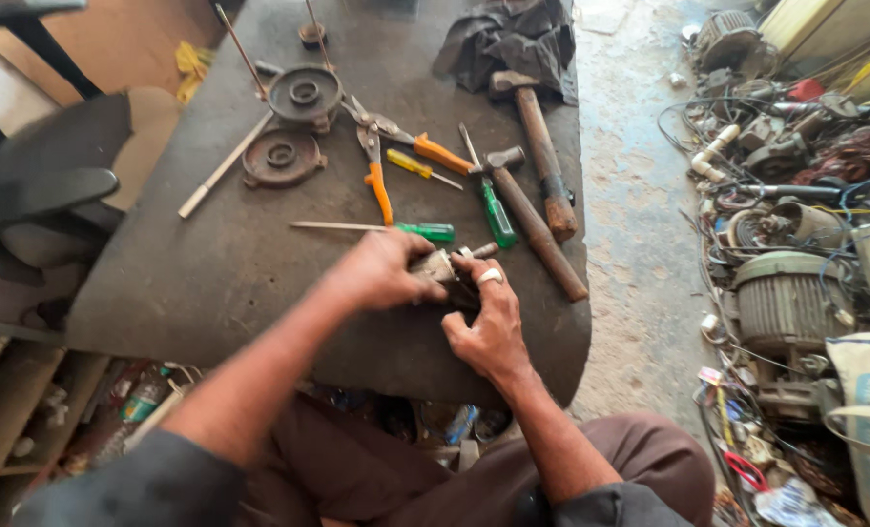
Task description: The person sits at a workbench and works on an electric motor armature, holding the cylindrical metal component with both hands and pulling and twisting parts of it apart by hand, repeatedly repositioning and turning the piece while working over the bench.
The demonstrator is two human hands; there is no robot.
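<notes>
A small grey metal part [442,263] rests on the near side of a dark worktable [210,263]. My left hand [381,271] covers it from the left and grips it. From below, my right hand [489,317], with a ring on one finger, pinches the same part. Much of the part is hidden by my fingers. Just beyond my hands lie a green-handled screwdriver [425,231] and another green screwdriver [498,217].
Two wooden-handled hammers [542,156], orange-handled pliers [381,181], a yellow screwdriver [411,164], two round metal covers [303,95] and a dark cloth [513,34] lie on the table. A motor [782,298], wires and scrap crowd the floor at right. A black chair [44,176] stands left.
</notes>
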